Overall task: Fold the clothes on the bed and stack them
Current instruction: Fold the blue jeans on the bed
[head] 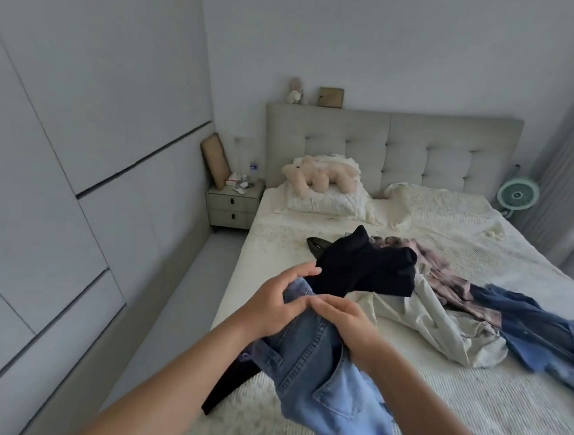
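Observation:
Light blue jeans (319, 378) hang over the near part of the bed (278, 246), lifted at the waistband. My left hand (276, 304) grips the top of the waistband, and my right hand (344, 320) grips it right beside, fingertips nearly touching. Behind my hands lies a black garment (368, 269). A cream garment (438, 323), a pink patterned one (446, 278) and a dark blue denim piece (535, 330) sprawl to the right, all unfolded. A black strip of cloth (227, 387) trails off the bed's left edge under the jeans.
A pillow (325, 202) with a plush toy (316, 176) lies by the tufted headboard (411, 150). A bedside table (232, 205) stands at the back left, a wardrobe wall (69, 177) along the left, and a green fan (517, 196) at the right.

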